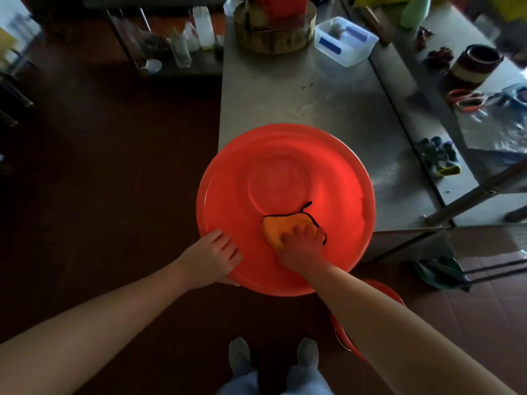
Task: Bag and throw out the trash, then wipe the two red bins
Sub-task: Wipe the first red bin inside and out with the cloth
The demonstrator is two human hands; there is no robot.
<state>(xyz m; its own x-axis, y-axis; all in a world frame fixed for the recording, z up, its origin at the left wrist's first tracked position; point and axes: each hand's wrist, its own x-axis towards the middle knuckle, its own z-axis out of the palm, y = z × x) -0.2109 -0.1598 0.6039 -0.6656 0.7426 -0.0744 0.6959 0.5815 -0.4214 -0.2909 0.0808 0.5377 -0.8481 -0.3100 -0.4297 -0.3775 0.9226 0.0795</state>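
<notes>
A large round red bin (285, 172) lies with its wide face toward me, resting partly on the corner of a steel table (328, 95). My left hand (212, 256) grips its near-left rim. My right hand (303, 245) presses an orange cloth with black edging (281, 225) flat against the bin's surface, just below the raised centre ring. A second red bin (379, 289) stands on the floor under my right forearm, mostly hidden by the arm.
On the table stand a wooden chopping block (275, 32), a clear plastic box (346, 41), gloves (439, 155), orange scissors (467, 101) and a dark jar (476, 64). A low rack with bottles (182, 47) is at the far left. My feet (273, 357) are on dark floor.
</notes>
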